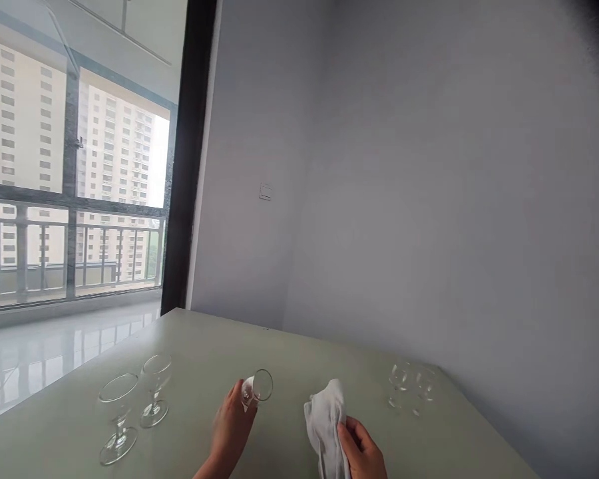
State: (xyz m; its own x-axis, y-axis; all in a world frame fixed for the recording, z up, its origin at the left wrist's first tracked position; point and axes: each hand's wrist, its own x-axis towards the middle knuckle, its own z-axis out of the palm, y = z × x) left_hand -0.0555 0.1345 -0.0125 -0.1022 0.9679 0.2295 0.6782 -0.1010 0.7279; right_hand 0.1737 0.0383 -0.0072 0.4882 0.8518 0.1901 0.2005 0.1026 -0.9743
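My left hand [229, 422] is closed around a small stemmed glass [262, 386], which it holds tilted above the table with the round rim facing right. Part of the glass is hidden behind my fingers, and something white shows beside it there. In my right hand [362, 449] a white cloth [325, 426] is pinched between thumb and fingers and hangs down in folds. A gap separates the cloth from the glass.
Two stemmed glasses, a nearer one [118, 419] and a farther one [154, 392], stand upright on the left of the pale green table [209, 346]. Two more glasses [399, 382] are at the right. Grey walls [429, 199] border the table's far side; a large window [70, 166] is left.
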